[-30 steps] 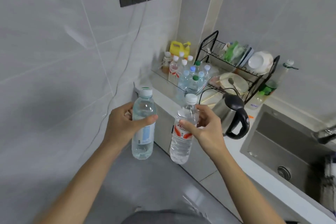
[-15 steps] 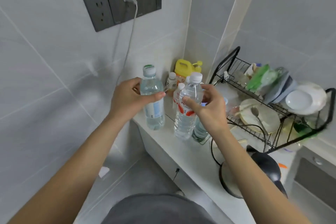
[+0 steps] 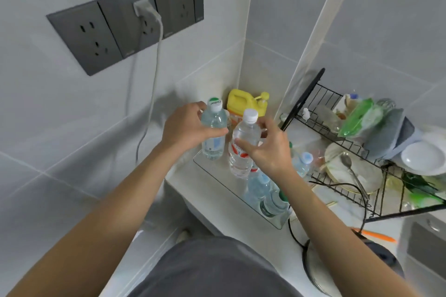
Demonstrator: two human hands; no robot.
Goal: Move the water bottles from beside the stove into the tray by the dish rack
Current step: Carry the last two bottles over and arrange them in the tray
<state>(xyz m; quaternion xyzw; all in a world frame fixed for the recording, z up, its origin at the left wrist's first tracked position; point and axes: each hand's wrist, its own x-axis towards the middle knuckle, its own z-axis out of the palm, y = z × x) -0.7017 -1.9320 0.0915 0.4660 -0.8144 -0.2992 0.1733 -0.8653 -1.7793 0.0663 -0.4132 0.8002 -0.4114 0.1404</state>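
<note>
While both hands are gripping bottles at the far left end of the tray [image 3: 218,182], the head view is showing a clear, shallow tray lying on the white counter [image 3: 207,202], just left of the black wire dish rack [image 3: 362,152]. It is already holding several clear water bottles standing upright near its right end, among them a blue-capped bottle [image 3: 304,164] and a green-capped bottle [image 3: 277,198].

Fingers and thumb of the left hand [image 3: 185,129] are curling round the left bottle [image 3: 213,137], a clear bottle with a white cap carrying a green mark and a pale blue label; it is standing upright with its base at the tray's far left corner, though whether it is touching the tray is unclear. Just beside it, the right hand [image 3: 265,149] is pinching the shoulder of the right bottle [image 3: 243,144], a clear bottle with a plain white cap and a red and white label, hanging upright over the tray.

Behind them a yellow jug [image 3: 243,102] is sitting in the corner. Plates, a spoon and green bags are filling the dish rack.
</note>
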